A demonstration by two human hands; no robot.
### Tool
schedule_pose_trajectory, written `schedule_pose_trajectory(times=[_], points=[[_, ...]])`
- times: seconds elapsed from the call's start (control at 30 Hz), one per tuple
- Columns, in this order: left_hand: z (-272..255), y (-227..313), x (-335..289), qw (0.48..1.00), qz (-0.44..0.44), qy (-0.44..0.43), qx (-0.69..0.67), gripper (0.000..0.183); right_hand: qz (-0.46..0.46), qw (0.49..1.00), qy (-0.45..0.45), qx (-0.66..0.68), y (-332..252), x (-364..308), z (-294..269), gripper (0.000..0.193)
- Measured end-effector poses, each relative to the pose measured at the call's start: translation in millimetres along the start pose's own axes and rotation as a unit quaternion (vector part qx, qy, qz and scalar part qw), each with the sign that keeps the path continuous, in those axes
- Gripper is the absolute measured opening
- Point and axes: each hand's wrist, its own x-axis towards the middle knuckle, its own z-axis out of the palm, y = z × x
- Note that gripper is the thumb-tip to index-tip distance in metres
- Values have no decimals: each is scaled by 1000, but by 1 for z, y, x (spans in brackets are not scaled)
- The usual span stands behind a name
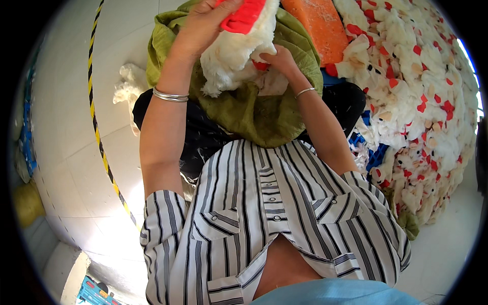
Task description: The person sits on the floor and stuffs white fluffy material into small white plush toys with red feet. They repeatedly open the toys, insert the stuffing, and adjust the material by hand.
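At the top, my left hand (pixel 206 23) is closed on the red part of a white fluffy plush piece (pixel 236 51). The piece hangs down from it over a green woven sack (pixel 244 114) laid across my lap. My right hand (pixel 279 60) pinches the right side of the white plush, near a small red patch low on it. Whether the plush is one piece or several overlapping, I cannot tell. The sack's edges spread around both hands, and its inside is mostly hidden.
A large heap of white plush pieces with red parts (pixel 406 101) fills the right side. An orange slab (pixel 317 30) lies at the upper right, and blue crate parts (pixel 377 155) show beneath the heap. Yellow-black tape (pixel 96 127) crosses the tiled floor, beside loose white plush (pixel 131 86).
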Motion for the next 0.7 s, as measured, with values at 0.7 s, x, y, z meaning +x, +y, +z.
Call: schedule_pose_trajectory(times=[0.7], points=[[-79,61,-5,932,138,279,185,26,-203,908,322,175,-110,-47,-192,23]])
